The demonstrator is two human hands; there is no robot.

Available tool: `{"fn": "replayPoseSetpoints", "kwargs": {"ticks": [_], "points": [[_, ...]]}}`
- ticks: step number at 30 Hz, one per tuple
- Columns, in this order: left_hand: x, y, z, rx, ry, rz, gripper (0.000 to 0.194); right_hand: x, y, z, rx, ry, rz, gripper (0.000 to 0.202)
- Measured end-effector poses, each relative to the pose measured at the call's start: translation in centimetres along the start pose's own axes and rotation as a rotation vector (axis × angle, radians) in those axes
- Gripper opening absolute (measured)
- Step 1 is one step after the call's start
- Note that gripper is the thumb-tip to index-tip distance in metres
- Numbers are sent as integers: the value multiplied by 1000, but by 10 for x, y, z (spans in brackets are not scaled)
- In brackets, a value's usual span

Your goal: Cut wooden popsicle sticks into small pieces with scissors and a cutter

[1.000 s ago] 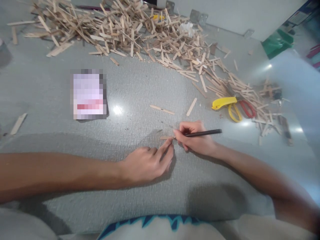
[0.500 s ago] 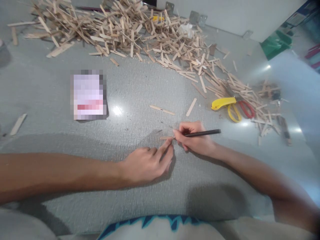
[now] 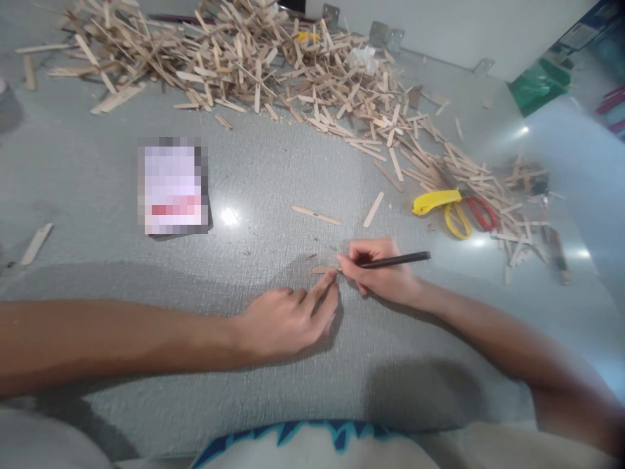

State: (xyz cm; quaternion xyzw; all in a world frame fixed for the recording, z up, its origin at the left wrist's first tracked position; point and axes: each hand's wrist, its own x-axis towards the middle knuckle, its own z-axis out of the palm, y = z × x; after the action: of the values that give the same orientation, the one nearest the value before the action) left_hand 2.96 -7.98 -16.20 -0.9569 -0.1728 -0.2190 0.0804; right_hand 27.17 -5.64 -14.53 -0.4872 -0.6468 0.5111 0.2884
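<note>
In my right hand (image 3: 378, 267) is a dark pencil-like tool (image 3: 400, 259), gripped as if for writing, its tip at the end of a short wooden craft stick (image 3: 323, 270). My left hand (image 3: 295, 319) lies low over the table, index finger pressing that stick down close to the tip, other fingers curled under. The stick's right end is partly hidden by my fingers, and I cannot make out any mark on it. Just beyond my hands lie another craft stick (image 3: 316, 215) with a dark spot at its middle and a plain one (image 3: 374, 209).
A large heap of craft sticks (image 3: 234, 65) spreads along the back and right of the grey table (image 3: 195, 404). Scissors with yellow handles (image 3: 437, 200) and a red-handled tool (image 3: 482, 213) lie at the right. A pixelated flat object (image 3: 173, 182) rests at the left.
</note>
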Motion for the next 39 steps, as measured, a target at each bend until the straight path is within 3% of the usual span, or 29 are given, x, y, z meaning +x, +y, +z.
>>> {"fn": "replayPoseSetpoints", "kwargs": {"ticks": [39], "points": [[-1, 0, -2, 28, -30, 25, 33, 1, -5, 0, 10, 18, 38, 41]]}}
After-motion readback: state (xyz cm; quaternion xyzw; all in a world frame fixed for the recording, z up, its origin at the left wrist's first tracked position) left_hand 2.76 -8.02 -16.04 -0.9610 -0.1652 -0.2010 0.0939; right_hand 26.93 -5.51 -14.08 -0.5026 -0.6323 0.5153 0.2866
